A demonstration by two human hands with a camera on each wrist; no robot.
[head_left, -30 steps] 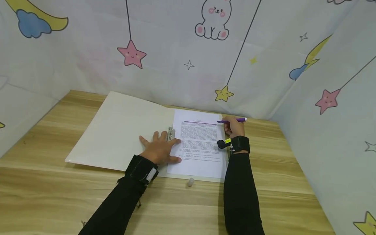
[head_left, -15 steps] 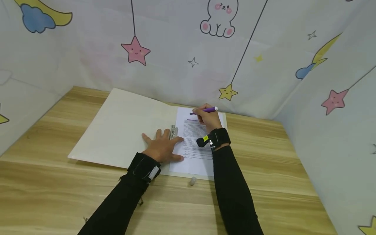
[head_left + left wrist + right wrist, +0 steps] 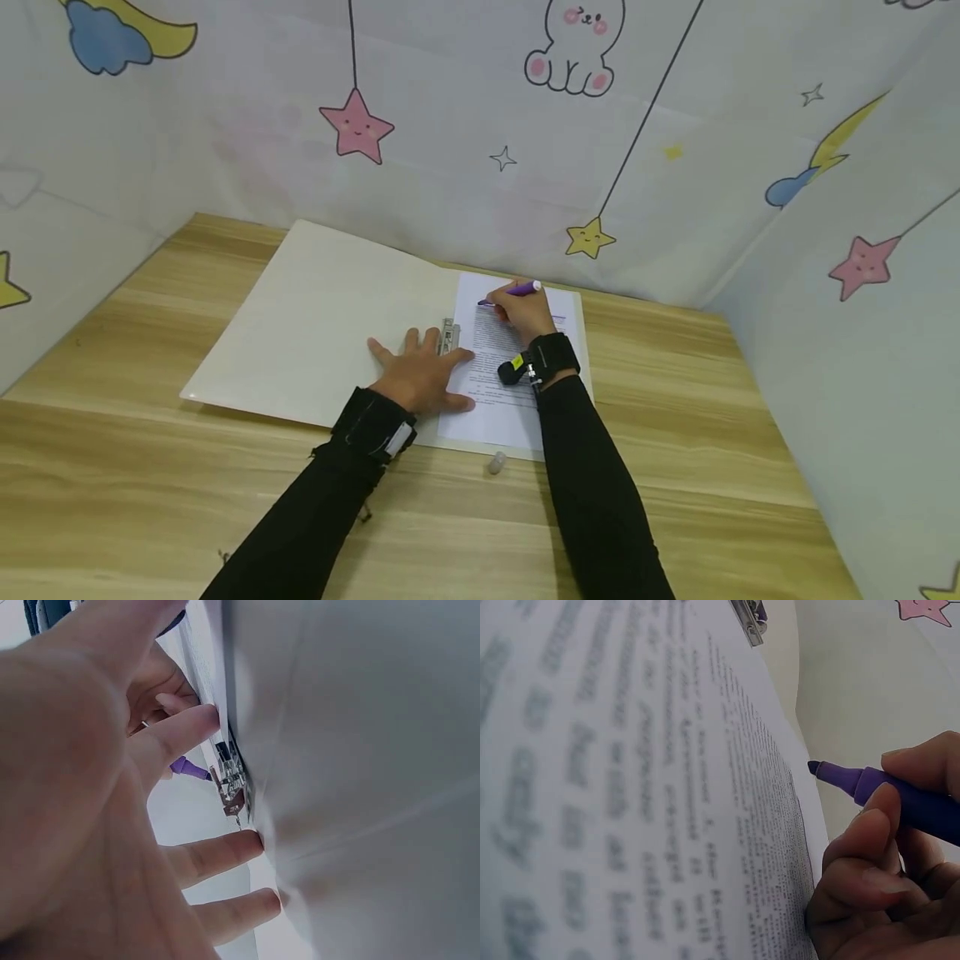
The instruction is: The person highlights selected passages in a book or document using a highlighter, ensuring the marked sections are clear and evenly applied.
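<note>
A purple marker (image 3: 525,288) is pinched in my right hand (image 3: 525,313), its dark tip close to the upper left lines of a printed sheet (image 3: 480,421). The right wrist view shows the marker (image 3: 907,796) uncapped; whether its tip touches the paper I cannot tell. My left hand (image 3: 420,379) rests with spread fingers across the open white folder (image 3: 300,325) and the sheet's left edge, just below a metal clip (image 3: 448,335). In the left wrist view the fingertips (image 3: 244,846) press against the pale surface. My right hand and wrist strap hide part of the text.
A small pale cap (image 3: 497,463) lies on the wooden table (image 3: 465,533) by the folder's front edge. Cloth walls (image 3: 435,192) with printed stars rise behind the folder and at both sides.
My right hand has carried the marker from the sheet's right edge leftward to the left end of the upper lines. The left hand keeps its place while the view shifts slightly.
</note>
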